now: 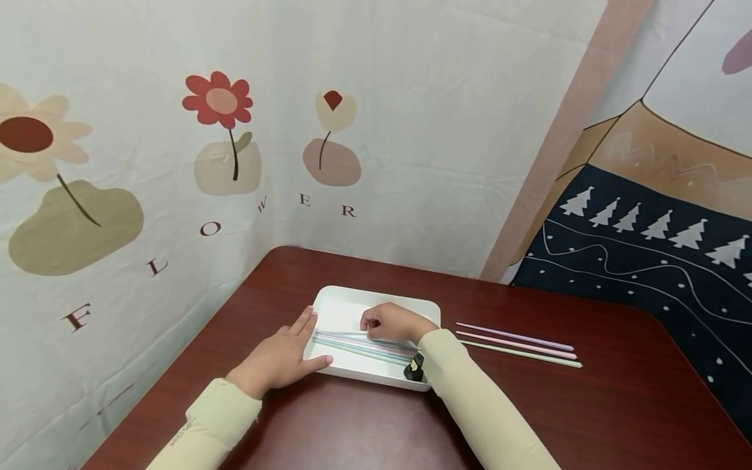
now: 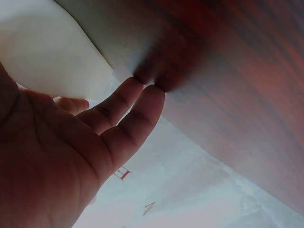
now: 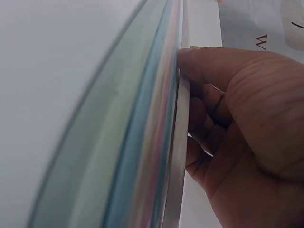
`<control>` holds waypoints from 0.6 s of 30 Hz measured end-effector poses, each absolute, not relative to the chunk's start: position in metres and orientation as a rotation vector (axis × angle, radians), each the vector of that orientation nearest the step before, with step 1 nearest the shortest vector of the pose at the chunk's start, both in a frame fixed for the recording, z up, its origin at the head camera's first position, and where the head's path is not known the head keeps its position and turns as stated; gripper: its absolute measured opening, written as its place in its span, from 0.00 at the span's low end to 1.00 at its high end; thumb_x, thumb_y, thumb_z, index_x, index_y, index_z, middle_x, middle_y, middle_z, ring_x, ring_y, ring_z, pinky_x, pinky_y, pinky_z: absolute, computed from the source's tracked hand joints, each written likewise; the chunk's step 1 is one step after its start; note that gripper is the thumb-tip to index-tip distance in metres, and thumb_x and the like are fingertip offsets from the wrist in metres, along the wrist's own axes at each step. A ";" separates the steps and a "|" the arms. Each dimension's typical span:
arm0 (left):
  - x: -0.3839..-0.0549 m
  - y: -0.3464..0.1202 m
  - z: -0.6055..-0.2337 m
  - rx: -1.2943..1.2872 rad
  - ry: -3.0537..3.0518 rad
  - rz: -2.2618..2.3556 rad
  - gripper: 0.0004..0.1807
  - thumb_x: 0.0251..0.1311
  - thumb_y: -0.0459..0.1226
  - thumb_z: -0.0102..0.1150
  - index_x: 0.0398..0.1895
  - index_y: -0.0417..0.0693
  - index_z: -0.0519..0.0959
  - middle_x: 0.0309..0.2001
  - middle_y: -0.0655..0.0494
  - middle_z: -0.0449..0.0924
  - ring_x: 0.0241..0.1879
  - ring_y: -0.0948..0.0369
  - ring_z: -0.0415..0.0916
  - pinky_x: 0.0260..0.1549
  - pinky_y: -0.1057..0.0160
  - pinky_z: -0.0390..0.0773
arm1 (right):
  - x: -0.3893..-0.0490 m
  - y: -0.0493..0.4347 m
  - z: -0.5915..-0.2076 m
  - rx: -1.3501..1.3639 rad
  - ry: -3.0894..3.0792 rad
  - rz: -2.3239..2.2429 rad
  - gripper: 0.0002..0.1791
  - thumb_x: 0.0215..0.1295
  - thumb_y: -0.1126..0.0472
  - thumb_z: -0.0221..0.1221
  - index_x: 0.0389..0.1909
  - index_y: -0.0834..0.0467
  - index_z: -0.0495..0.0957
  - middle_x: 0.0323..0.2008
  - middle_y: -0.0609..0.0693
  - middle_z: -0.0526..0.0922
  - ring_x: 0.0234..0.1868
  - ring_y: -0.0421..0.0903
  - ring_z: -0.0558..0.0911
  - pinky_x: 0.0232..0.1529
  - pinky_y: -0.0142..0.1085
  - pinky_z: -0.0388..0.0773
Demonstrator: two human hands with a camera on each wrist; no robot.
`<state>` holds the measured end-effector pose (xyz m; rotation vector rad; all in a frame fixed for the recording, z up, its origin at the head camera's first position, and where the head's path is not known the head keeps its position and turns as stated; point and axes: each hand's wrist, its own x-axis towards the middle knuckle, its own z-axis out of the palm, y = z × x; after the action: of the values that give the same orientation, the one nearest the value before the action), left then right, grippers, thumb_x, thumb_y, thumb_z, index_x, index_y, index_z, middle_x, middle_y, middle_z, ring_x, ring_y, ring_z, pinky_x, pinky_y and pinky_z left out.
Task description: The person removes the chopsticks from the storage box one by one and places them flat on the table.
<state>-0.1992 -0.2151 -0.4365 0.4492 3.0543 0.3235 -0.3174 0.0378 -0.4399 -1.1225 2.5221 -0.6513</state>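
A white tray (image 1: 346,301) holds a bundle of pastel chopsticks (image 1: 364,348) in green, blue, pink and pale tones, lying lengthwise. My right hand (image 1: 392,322) is over the tray, its fingers bent; in the right wrist view, the thumb and fingers pinch a pale chopstick (image 3: 176,180) at the bundle's edge. At the tray's left end rests my left hand (image 1: 281,356), fingers straight and thumb spread along the near left corner. The left wrist view shows its extended fingers (image 2: 137,118) beside the tray's white wall (image 2: 57,61).
Three separate chopsticks, purple (image 1: 514,336), pink (image 1: 517,345) and green (image 1: 523,354), lie side by side on the dark red table (image 1: 352,424), right of the tray. A small black device (image 1: 414,367) sits at my right wrist. Printed curtains (image 1: 423,130) hang behind the table.
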 end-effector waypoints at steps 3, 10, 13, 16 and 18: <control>-0.199 -0.215 -0.437 0.442 3.052 0.324 0.56 0.62 0.71 0.46 0.77 0.35 0.53 0.78 0.43 0.46 0.62 0.34 0.68 0.58 0.40 0.70 | -0.318 0.039 -0.439 -1.135 2.522 -0.657 0.08 0.69 0.65 0.59 0.33 0.47 0.80 0.22 0.41 0.73 0.26 0.37 0.71 0.33 0.32 0.70; -0.200 -0.214 -0.436 0.442 3.052 0.325 0.56 0.62 0.71 0.46 0.77 0.36 0.53 0.78 0.44 0.45 0.62 0.34 0.68 0.58 0.41 0.70 | -0.321 0.046 -0.433 -1.133 2.547 -0.736 0.08 0.70 0.66 0.59 0.38 0.49 0.81 0.28 0.41 0.76 0.28 0.37 0.72 0.34 0.33 0.72; -0.199 -0.214 -0.435 0.441 3.054 0.330 0.56 0.62 0.71 0.46 0.77 0.35 0.53 0.78 0.43 0.46 0.62 0.34 0.68 0.58 0.41 0.70 | -0.321 0.047 -0.429 -1.145 2.532 -0.777 0.07 0.70 0.66 0.59 0.40 0.51 0.82 0.27 0.42 0.76 0.27 0.37 0.71 0.33 0.33 0.72; -0.197 -0.215 -0.435 0.441 3.052 0.334 0.56 0.61 0.71 0.46 0.77 0.35 0.53 0.78 0.43 0.46 0.61 0.33 0.68 0.58 0.40 0.70 | -0.319 0.048 -0.425 -1.142 2.528 -0.799 0.07 0.70 0.66 0.59 0.41 0.51 0.82 0.26 0.42 0.75 0.25 0.37 0.70 0.30 0.32 0.71; -0.197 -0.216 -0.435 0.440 3.056 0.331 0.57 0.61 0.71 0.46 0.77 0.35 0.53 0.78 0.43 0.46 0.61 0.32 0.68 0.57 0.39 0.71 | -0.317 0.048 -0.422 -1.137 2.535 -0.812 0.07 0.70 0.66 0.59 0.41 0.52 0.82 0.25 0.42 0.75 0.24 0.37 0.69 0.30 0.32 0.70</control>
<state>-0.1970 -0.2155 -0.4351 0.4402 3.0557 0.3312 -0.3174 0.0481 -0.4220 -1.1368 2.5352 -0.8124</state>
